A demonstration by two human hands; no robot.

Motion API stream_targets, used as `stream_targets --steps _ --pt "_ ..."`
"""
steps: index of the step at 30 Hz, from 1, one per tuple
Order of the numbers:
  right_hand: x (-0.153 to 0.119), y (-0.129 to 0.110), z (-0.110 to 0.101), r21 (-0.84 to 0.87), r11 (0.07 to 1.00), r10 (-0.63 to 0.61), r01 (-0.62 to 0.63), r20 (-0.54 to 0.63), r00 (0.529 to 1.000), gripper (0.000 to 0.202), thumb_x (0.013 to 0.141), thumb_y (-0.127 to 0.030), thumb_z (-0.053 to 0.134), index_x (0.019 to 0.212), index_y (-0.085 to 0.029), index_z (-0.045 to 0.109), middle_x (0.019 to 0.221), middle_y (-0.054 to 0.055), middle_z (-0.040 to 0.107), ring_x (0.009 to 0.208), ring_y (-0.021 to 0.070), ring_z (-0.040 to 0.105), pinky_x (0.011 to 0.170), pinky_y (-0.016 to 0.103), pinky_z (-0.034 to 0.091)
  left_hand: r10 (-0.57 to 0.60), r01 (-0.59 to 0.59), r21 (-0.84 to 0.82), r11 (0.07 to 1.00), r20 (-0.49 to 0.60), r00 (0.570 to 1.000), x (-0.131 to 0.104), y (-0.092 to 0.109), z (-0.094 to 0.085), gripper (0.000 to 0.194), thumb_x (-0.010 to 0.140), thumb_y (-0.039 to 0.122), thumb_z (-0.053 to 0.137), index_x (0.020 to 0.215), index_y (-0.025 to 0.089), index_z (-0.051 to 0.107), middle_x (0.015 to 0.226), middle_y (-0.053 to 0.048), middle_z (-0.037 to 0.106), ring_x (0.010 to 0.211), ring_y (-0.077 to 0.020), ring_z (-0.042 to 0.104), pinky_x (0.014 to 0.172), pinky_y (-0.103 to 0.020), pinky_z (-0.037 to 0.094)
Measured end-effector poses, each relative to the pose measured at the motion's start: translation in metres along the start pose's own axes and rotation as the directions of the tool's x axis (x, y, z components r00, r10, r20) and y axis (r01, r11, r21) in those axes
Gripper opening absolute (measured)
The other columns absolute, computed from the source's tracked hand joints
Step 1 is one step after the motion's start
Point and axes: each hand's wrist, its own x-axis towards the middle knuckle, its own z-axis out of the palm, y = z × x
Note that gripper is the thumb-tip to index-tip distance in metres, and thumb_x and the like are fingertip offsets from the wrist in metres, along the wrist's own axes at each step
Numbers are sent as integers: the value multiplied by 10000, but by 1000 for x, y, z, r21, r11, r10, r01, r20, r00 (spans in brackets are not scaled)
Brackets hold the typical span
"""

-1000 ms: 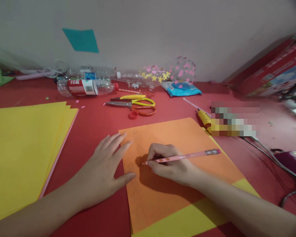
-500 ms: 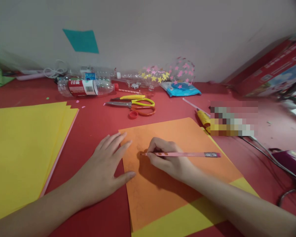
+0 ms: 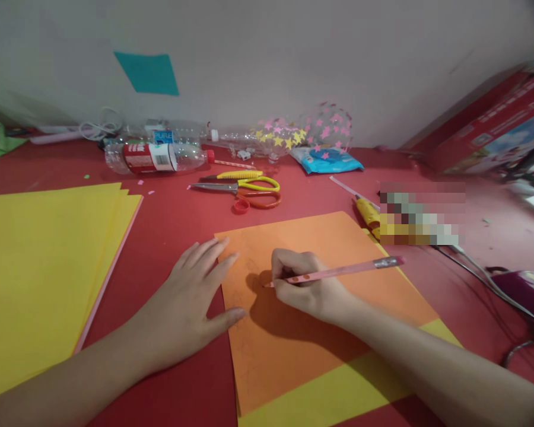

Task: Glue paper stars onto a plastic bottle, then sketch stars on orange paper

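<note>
My right hand is closed around a pink pencil with dark spots and an eraser end. The pencil's tip points left, at or just over an orange sheet; whether it touches the paper I cannot tell. Faint grey lines show on the sheet's left part. Under the orange sheet lies a yellow sheet, showing along the front and right edges. My left hand lies flat with fingers spread, its fingertips and thumb on the orange sheet's left edge.
Yellow paper is stacked at left. Behind the sheet lie scissors, a yellow-handled tool, a red ring and a plastic bottle. A yellow glue gun, partly blurred out, and cables lie at right.
My right hand has shifted slightly right. The pencil's tip has moved right and a little down, while its eraser end has risen. My left hand stays put.
</note>
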Motion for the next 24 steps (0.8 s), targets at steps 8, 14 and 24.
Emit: stream_targets --steps 8,14,24 --pt "0 -1 -3 25 1000 8 -10 46 999 138 597 -106 440 584 -213 354 507 -76 364 459 65 293 405 189 202 -4 4 -2 1000 12 1000 1 2 -3 745 857 641 461 1407 139 453 1532 -191 331 1414 -418 236 1099 -665 247" --pt "0 -2 -3 37 999 15 -17 62 998 141 591 -98 438 579 -210 354 514 -73 369 471 65 301 415 195 208 -3 3 13 1000 21 1000 1 2 -2 754 860 654 436 1409 137 451 1533 -193 329 1417 -406 240 1108 -652 242" --pt "-3 0 1 21 1000 13 -14 69 998 135 680 -104 479 634 -205 402 537 -67 418 476 69 340 426 189 247 -9 9 8 1000 16 1000 1 1 0 744 856 645 457 1422 162 437 1540 -171 324 1419 -400 236 1119 -632 238"
